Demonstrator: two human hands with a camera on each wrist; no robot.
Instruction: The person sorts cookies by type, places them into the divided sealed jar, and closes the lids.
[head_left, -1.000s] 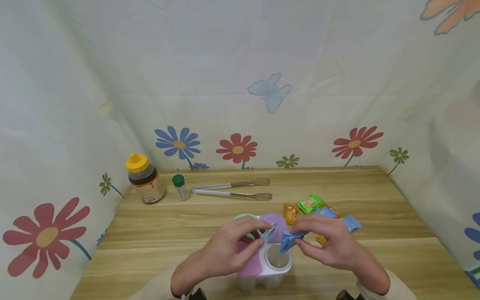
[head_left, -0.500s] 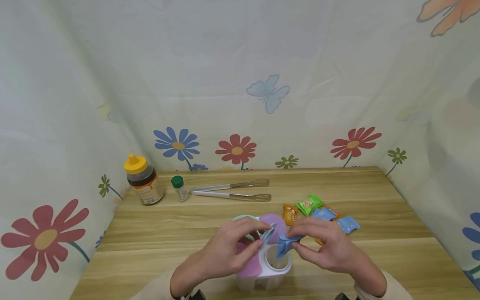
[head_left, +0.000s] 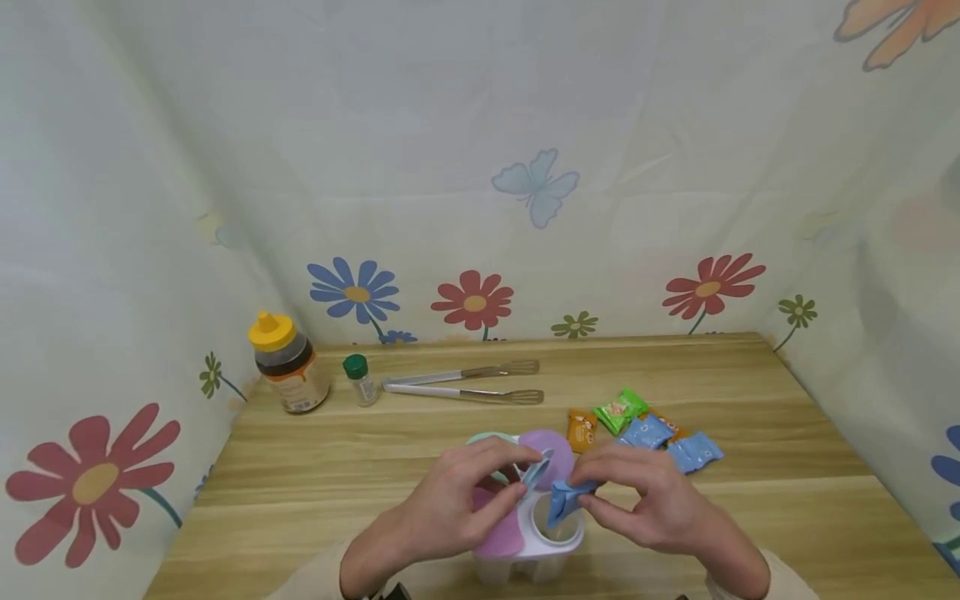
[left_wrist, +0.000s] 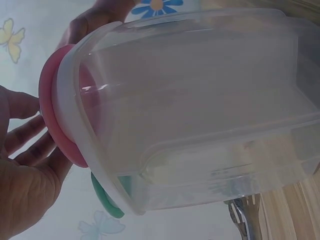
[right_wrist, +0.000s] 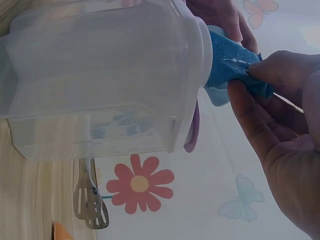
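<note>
A white, translucent container (head_left: 529,543) stands at the front middle, with a purple lid (head_left: 546,450), a pink lid (head_left: 501,533) and a partly hidden green lid (left_wrist: 106,196). Its front right opening is uncovered. My left hand (head_left: 461,496) holds up the light blue lid (head_left: 537,468) between thumb and fingers. Between the thumb and fingers of my right hand (head_left: 656,498) is a small blue wrapped packet (head_left: 564,502), tilted down over the opening. In the right wrist view, the packet (right_wrist: 232,62) reaches the container's rim.
Several small packets lie behind my right hand, among them a green packet (head_left: 621,408), an orange packet (head_left: 581,429) and a blue packet (head_left: 695,452). Metal tongs (head_left: 461,390), a green-capped shaker (head_left: 361,382) and a yellow-topped bottle (head_left: 290,367) stand or lie further back.
My right hand has moved a little left and down, bringing the blue packet over the opening. My left hand keeps its place with the raised lid.
</note>
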